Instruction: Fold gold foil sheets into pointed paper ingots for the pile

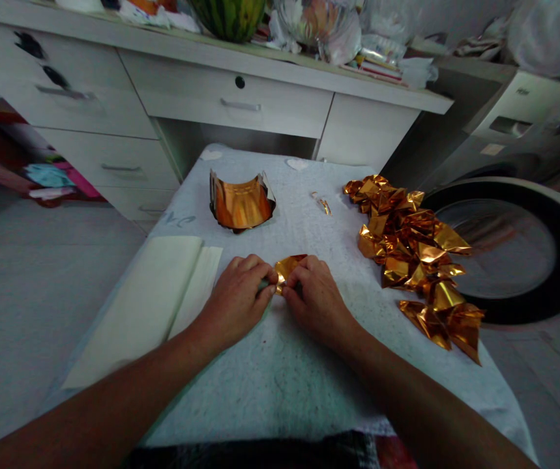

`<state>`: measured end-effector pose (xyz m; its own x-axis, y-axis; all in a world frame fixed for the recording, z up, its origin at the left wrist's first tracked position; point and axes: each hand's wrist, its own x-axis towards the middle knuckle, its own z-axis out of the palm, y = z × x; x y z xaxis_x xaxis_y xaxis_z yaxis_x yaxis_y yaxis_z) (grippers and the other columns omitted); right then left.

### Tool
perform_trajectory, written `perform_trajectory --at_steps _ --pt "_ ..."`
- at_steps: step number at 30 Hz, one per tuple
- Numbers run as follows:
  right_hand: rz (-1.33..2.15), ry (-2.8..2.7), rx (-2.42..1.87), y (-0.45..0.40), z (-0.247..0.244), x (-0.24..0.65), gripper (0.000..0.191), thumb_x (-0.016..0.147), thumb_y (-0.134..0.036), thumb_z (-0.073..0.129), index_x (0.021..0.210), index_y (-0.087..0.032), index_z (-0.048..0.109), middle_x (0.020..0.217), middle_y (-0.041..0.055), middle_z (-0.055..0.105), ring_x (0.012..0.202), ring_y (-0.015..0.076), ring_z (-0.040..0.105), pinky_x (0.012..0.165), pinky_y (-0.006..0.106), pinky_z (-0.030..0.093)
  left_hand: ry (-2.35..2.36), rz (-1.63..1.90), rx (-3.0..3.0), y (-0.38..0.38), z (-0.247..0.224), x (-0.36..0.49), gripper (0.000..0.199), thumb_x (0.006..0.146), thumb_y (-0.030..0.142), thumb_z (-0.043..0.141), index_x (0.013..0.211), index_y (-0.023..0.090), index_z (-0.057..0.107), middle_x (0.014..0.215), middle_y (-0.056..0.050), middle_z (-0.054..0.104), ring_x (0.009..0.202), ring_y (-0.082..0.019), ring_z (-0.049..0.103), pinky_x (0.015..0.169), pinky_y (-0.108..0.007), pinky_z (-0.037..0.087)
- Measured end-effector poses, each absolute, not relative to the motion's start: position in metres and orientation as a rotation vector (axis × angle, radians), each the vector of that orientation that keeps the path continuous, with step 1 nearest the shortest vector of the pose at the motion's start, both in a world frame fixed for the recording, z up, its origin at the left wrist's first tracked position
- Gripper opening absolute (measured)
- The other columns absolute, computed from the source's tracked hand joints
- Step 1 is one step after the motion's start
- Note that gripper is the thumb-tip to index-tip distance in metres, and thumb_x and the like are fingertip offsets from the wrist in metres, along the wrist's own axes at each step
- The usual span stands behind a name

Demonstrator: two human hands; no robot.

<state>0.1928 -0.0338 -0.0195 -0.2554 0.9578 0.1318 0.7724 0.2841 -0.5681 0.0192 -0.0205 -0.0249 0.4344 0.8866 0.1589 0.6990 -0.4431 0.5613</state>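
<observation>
At the middle of the cloth-covered table, a small piece of shiny gold foil (289, 265) is pinched between my two hands. My left hand (240, 293) grips its left side with thumb and fingers closed. On the other side my right hand (317, 296) holds the foil with bent fingers. Much of the piece is hidden behind the fingers. To the right lies a heap of twisted gold foil pieces (407, 241), several with flared ends. Beyond my left hand stands a curved stack of gold foil sheets (243, 203), bent upward at both sides.
A pad of pale paper (147, 293) lies on the table's left, near my left forearm. Small foil scraps (325, 206) rest past my right hand. White drawers (240, 98) stand behind the table, with a watermelon (228, 16) on top. An open washing machine door (504, 251) borders the right side.
</observation>
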Motion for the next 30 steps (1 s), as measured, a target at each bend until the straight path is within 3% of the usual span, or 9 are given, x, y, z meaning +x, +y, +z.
perform_trajectory --at_steps 16,25,30 --pt "0.489 -2.125 -1.583 -0.0342 -0.021 0.1917 0.01 0.079 -0.014 0.057 0.086 -0.018 0.052 0.095 0.0084 0.053 0.091 0.0231 0.046 0.083 0.04 0.041 1.362 0.62 2.284 -0.0198 -0.0249 0.0215 0.009 0.084 0.014 0.057 0.087 0.021 0.061 0.093 -0.004 0.06 0.093 -0.024 0.053 0.083 -0.039 0.042" --pt "0.467 -2.19 -1.64 -0.036 -0.0156 0.188 0.005 0.082 -0.014 0.054 0.086 -0.018 0.056 0.1 0.0107 0.053 0.094 0.024 0.046 0.084 0.041 0.041 1.365 0.615 2.276 -0.0192 -0.0249 0.0211 0.01 0.084 0.013 0.056 0.087 0.022 0.06 0.093 -0.003 0.06 0.092 -0.022 0.052 0.083 -0.038 0.042" --pt "0.432 -2.189 -1.661 -0.0368 -0.0157 0.1864 0.009 0.087 -0.026 0.055 0.085 -0.018 0.057 0.098 0.0099 0.053 0.093 0.0238 0.047 0.085 0.041 0.041 1.36 0.629 2.28 -0.0187 -0.0264 0.0211 0.011 0.083 0.011 0.056 0.087 0.021 0.06 0.093 -0.003 0.06 0.092 -0.023 0.052 0.082 -0.038 0.041"
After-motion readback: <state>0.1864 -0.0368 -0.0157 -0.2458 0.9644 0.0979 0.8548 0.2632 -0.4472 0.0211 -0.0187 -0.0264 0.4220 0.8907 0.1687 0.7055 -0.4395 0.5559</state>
